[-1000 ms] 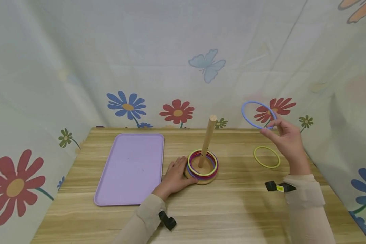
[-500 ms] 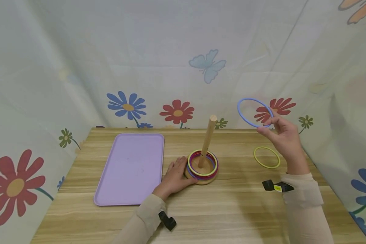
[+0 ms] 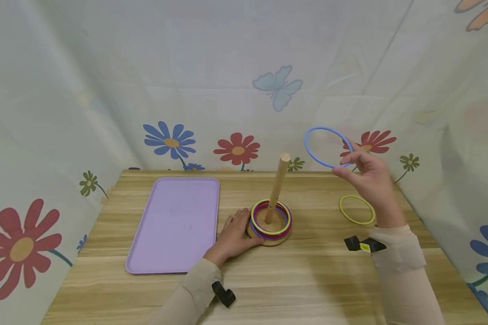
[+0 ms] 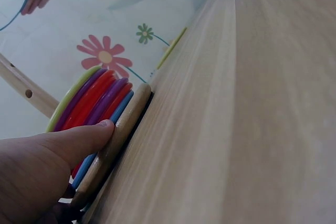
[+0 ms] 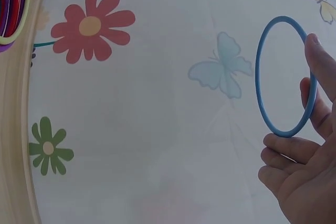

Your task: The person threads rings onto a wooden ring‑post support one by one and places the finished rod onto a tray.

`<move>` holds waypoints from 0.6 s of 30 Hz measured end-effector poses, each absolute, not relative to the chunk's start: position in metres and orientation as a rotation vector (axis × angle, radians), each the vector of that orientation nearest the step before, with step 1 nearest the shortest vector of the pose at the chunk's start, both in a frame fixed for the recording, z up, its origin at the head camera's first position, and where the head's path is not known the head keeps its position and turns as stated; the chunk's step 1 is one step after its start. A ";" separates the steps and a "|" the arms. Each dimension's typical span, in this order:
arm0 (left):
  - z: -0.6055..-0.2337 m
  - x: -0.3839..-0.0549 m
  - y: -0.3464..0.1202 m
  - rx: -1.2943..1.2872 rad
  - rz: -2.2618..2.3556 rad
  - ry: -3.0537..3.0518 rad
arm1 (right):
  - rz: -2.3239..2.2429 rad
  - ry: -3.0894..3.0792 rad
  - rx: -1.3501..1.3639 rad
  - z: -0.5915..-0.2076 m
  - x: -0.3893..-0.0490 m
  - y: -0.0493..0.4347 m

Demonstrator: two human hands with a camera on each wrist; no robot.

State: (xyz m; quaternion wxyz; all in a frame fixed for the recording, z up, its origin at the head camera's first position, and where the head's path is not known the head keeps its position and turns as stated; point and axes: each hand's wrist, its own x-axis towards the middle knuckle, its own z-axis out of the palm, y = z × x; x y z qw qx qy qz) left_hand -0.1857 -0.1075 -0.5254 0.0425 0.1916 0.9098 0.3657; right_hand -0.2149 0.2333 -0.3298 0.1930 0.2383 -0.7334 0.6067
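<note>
My right hand [image 3: 370, 180] pinches a thin blue ring [image 3: 323, 128] between thumb and fingers, raised to the right of the wooden peg [image 3: 277, 187] and above its tip. The right wrist view shows the same blue ring [image 5: 258, 72] tilted, seen as an oval. Around the foot of the peg lie several stacked rings [image 4: 89, 109] in yellow, purple, red and blue, with a yellow one on top. My left hand [image 3: 232, 237] grips the left side of the round wooden base [image 3: 273, 243]; its thumb [image 4: 94, 136] lies against the base and the lowest rings.
A yellow ring [image 3: 359, 223] lies flat on the table [image 3: 293, 289], right of the stand. On the left is a purple tray [image 3: 175, 225]. A white curtain [image 3: 211, 58] printed with flowers hangs behind the table.
My right hand has moved the blue ring left and slightly up, closer to the peg. My left hand and the stand have stayed in place.
</note>
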 end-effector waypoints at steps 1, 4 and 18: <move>-0.525 -0.186 -0.107 0.589 1.116 2.785 | 1.710 -2.055 0.679 -0.330 -0.215 0.232; -0.525 -0.185 -0.107 0.594 1.114 2.789 | 1.711 -2.064 0.698 -0.329 -0.216 0.227; -0.524 -0.185 -0.107 0.576 1.122 2.780 | 1.657 -2.160 0.747 -0.328 -0.214 0.205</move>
